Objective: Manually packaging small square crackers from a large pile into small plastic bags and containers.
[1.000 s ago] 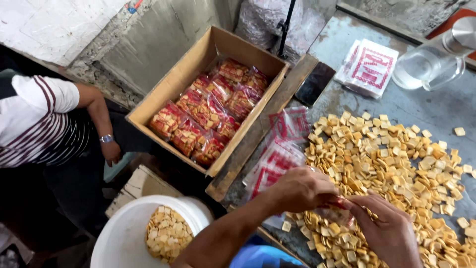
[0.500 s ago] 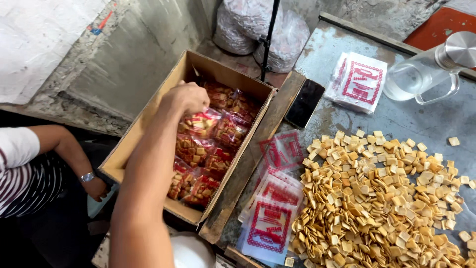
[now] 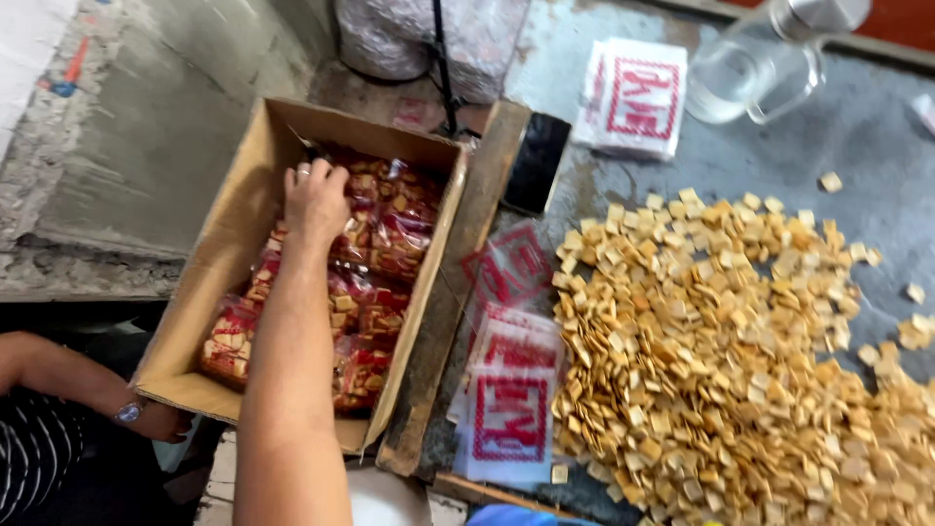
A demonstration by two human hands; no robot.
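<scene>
My left hand (image 3: pixel 317 200) reaches into a cardboard box (image 3: pixel 200 282) that stands below the table's left edge. Its fingers curl down over a red snack packet (image 3: pixel 331 156) at the box's far end, and a ring shows on one finger. Several filled red packets (image 3: pixel 390 224) of crackers lie packed in the box. My right hand is out of view. A big loose heap of small square golden crackers (image 3: pixel 721 360) covers the grey table to the right.
Empty clear bags with red print (image 3: pixel 506 409) lie by the table's wooden edge (image 3: pixel 458 292). A stack of the same bags (image 3: pixel 633 97), a glass jug (image 3: pixel 750 68) and a black flat object (image 3: pixel 536 161) sit farther back. Another person's arm with a wristwatch (image 3: pixel 127 409) is at lower left.
Both hands were at the cracker heap a second ago. My left hand then swung left with a packet into the box and now sits deeper at its far end. My right hand left the view.
</scene>
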